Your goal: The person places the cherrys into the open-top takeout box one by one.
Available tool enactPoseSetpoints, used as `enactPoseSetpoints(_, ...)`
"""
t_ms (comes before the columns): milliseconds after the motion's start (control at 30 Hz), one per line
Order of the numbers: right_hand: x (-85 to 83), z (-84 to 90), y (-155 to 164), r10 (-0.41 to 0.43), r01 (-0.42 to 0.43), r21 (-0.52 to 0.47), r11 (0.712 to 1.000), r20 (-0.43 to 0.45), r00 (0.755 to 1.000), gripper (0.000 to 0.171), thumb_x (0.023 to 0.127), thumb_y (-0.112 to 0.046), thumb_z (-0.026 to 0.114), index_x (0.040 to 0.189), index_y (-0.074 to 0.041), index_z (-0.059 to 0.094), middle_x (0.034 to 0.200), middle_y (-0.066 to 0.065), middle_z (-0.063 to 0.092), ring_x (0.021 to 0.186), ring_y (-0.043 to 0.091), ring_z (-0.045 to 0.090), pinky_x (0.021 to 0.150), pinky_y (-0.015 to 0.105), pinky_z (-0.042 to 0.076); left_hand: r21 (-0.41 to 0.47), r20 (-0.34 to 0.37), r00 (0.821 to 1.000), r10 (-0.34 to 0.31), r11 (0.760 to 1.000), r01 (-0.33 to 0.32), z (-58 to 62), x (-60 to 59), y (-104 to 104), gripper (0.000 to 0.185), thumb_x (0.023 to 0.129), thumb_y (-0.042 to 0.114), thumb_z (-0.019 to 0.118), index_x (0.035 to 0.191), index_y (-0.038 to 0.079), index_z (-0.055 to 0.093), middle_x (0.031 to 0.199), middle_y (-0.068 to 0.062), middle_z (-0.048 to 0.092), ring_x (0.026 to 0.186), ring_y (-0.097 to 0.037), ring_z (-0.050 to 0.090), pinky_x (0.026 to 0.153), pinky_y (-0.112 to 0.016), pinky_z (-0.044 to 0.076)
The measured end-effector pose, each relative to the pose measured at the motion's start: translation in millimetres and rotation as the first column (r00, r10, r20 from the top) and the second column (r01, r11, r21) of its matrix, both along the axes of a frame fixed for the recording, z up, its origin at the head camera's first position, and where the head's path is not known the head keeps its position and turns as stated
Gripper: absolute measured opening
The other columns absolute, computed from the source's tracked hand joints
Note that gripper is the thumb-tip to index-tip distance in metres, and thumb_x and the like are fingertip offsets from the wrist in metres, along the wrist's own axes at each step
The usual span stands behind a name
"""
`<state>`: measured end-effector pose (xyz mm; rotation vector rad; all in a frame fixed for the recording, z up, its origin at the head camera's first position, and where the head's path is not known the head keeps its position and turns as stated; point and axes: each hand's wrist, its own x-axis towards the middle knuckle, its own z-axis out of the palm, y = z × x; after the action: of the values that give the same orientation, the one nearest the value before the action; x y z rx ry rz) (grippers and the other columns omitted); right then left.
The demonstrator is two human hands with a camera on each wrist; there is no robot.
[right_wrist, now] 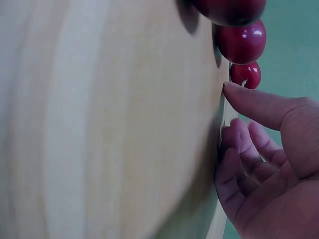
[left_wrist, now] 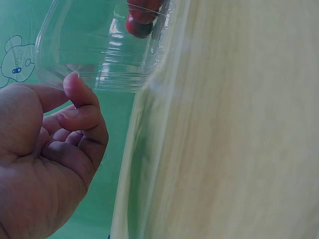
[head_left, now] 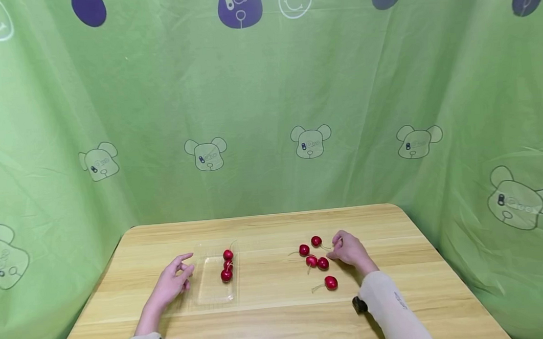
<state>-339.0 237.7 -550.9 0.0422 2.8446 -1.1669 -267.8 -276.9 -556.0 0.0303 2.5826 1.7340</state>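
A clear plastic tray (head_left: 212, 298) lies on the left of the table, with 3 cherries along its right side, the nearest cherry (head_left: 226, 276) in front. My left hand (head_left: 172, 280) is at the tray's left edge, fingers loosely bent and holding nothing; whether a fingertip touches the rim I cannot tell. On the right, several stemmed cherries lie on the wood. My right hand (head_left: 350, 250) is beside them, close to the stem of the farthest cherry (head_left: 316, 241). Thumb and fingers stand apart in the right wrist view, low at the table, around nothing visible.
The light wooden table (head_left: 280, 328) has rounded far corners. A green curtain (head_left: 263, 185) printed with bear heads encloses its back and sides. Closest to the front on the right lies one cherry (head_left: 330, 283), apart from the others.
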Motion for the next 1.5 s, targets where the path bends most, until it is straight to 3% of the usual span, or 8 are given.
enactPoseSetpoints(167, -1.6, 0.2, -0.7, 0.023, -0.022, 0.020, 1.000, -0.018, 1.000, 0.041, 0.080, -0.014, 0.088, 0.113, -0.003, 0.066, 0.088, 0.008, 0.065, 0.077, 0.019, 0.058, 0.072, 0.032, 0.047, -0.003, -0.011, 1.000, -0.008, 1.000, 0.008, 1.5, 1.1, 0.0, 0.051, 0.107, 0.015, 0.059, 0.153, 0.002, 0.044, 0.101, -0.019, 0.063, 0.061, -0.015, 0.060, 0.053, -0.024, 0.050)
enactPoseSetpoints(400, -3.8, -2.2, -3.7, 0.032, -0.026, 0.085, 0.996, -0.066, 0.997, 0.013, 0.089, -0.021, 0.082, 0.096, -0.010, 0.077, 0.085, 0.003, 0.069, 0.078, 0.018, 0.060, 0.073, 0.033, 0.048, -0.007, -0.007, 1.000, -0.002, 1.000, 0.002, 0.5, 0.2, -0.7, 0.051, 0.107, 0.015, 0.059, 0.153, 0.002, 0.044, 0.102, -0.020, 0.063, 0.061, -0.015, 0.060, 0.053, -0.024, 0.051)
enactPoseSetpoints(533, -3.8, -4.2, -4.3, 0.003, 0.004, 0.094, 0.996, -0.076, 0.997, 0.008, 0.092, -0.020, 0.079, 0.091, -0.012, 0.079, 0.084, 0.001, 0.071, 0.080, 0.018, 0.061, 0.075, 0.034, 0.049, -0.010, -0.002, 1.000, -0.006, 1.000, 0.006, 0.8, 0.6, -0.4, 0.051, 0.107, 0.015, 0.058, 0.154, 0.003, 0.043, 0.103, -0.019, 0.063, 0.062, -0.016, 0.060, 0.054, -0.025, 0.051)
enactPoseSetpoints(767, -3.5, -2.4, -6.1, 0.002, 0.000, 0.022, 1.000, -0.079, 0.997, 0.019, 0.089, -0.018, 0.082, 0.103, -0.007, 0.077, 0.085, 0.004, 0.073, 0.077, 0.017, 0.065, 0.072, 0.031, 0.052, -0.004, -0.004, 1.000, -0.005, 1.000, 0.005, 1.3, 1.0, -0.3, 0.052, 0.107, 0.016, 0.058, 0.154, 0.003, 0.042, 0.104, -0.018, 0.063, 0.063, -0.016, 0.060, 0.053, -0.025, 0.050)
enactPoseSetpoints(1000, -4.9, -3.2, -8.0, -0.005, 0.003, -0.022, 1.000, -0.091, 0.996, 0.006, 0.089, -0.010, 0.081, 0.093, -0.005, 0.079, 0.076, 0.003, 0.074, 0.067, 0.015, 0.067, 0.063, 0.028, 0.054, -0.011, 0.008, 1.000, 0.004, 1.000, -0.003, -0.3, -1.3, 0.4, 0.049, 0.107, 0.013, 0.056, 0.154, 0.005, 0.044, 0.105, -0.022, 0.063, 0.063, -0.015, 0.060, 0.054, -0.024, 0.050)
enactPoseSetpoints(1500, -4.4, -2.4, -6.2, -0.078, 0.065, -0.141, 0.988, -0.086, 0.993, 0.014, 0.094, -0.012, 0.076, 0.093, 0.002, 0.079, 0.081, 0.015, 0.077, 0.065, 0.017, 0.070, 0.061, 0.026, 0.060, -0.005, 0.015, 1.000, 0.005, 1.000, -0.005, 1.3, -0.2, 0.8, 0.050, 0.107, 0.014, 0.057, 0.155, 0.006, 0.044, 0.106, -0.022, 0.063, 0.063, -0.015, 0.061, 0.055, -0.024, 0.051)
